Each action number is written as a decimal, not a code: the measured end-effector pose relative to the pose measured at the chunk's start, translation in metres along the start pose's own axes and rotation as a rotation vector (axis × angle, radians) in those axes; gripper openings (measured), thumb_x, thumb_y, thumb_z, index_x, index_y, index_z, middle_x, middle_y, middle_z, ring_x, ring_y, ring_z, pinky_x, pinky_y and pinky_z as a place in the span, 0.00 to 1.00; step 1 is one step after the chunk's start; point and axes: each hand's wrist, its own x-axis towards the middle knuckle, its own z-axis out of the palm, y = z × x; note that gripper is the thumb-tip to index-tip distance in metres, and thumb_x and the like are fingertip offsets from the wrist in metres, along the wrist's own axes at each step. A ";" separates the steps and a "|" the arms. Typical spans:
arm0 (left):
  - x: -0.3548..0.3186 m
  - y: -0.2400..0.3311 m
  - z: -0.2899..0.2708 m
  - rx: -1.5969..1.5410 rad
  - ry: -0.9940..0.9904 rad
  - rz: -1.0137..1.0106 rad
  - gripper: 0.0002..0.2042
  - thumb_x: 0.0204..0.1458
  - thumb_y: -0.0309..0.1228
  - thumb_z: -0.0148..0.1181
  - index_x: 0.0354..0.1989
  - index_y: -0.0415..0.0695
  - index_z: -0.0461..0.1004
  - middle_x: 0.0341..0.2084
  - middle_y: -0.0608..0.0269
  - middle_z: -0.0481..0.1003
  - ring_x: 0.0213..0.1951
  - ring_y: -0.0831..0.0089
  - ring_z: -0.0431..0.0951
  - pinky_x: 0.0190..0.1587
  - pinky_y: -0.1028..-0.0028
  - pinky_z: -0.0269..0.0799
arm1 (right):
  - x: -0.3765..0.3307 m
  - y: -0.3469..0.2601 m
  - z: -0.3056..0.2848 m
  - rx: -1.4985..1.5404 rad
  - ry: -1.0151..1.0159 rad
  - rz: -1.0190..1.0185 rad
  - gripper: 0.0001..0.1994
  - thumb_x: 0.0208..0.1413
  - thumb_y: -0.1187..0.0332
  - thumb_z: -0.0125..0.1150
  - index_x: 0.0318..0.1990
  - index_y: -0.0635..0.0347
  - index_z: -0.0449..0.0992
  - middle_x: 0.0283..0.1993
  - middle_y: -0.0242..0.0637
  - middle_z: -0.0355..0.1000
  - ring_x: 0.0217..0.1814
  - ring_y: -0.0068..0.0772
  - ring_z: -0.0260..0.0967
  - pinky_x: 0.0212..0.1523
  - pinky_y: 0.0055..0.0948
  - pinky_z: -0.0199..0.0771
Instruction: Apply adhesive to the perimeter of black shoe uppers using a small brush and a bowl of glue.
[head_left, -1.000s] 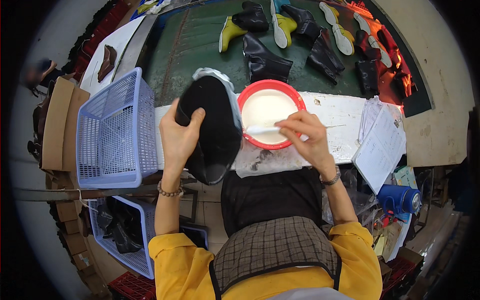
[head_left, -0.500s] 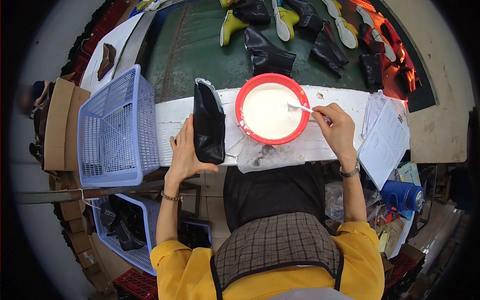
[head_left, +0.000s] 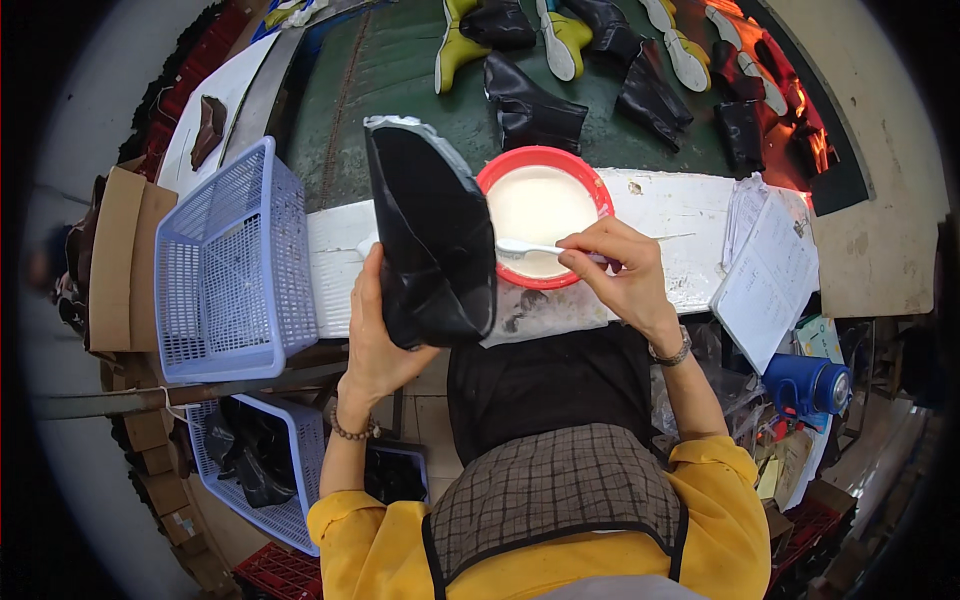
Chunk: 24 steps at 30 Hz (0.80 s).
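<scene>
In the head view, the left hand (head_left: 375, 335) is gripping a black boot upper (head_left: 430, 240) from below, fingers closed around its lower edge and holding it upright above the near edge of the white surface (head_left: 335, 250), just left of the red bowl (head_left: 545, 215). The right hand (head_left: 615, 275) is pinching a white brush (head_left: 530, 247) whose tip is lying in the bowl's pale liquid. The upper is looking light, pliable and fairly glossy, so it is probably sagging unless supported along the stiffer seam or base, where the palm is sitting now. The brush bristles are hard to make out against the liquid, the left fingers are hiding behind the upper, and the lilac basket (head_left: 235, 265) is blocking part of the surface.
</scene>
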 end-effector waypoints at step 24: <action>0.049 -0.005 0.018 0.160 0.255 0.283 0.51 0.36 0.19 0.78 0.73 0.40 0.56 0.66 0.37 0.63 0.65 0.40 0.68 0.62 0.57 0.70 | 0.004 -0.012 -0.019 0.036 -0.184 -0.033 0.06 0.52 0.71 0.76 0.36 0.62 0.86 0.30 0.34 0.79 0.28 0.27 0.75 0.29 0.25 0.73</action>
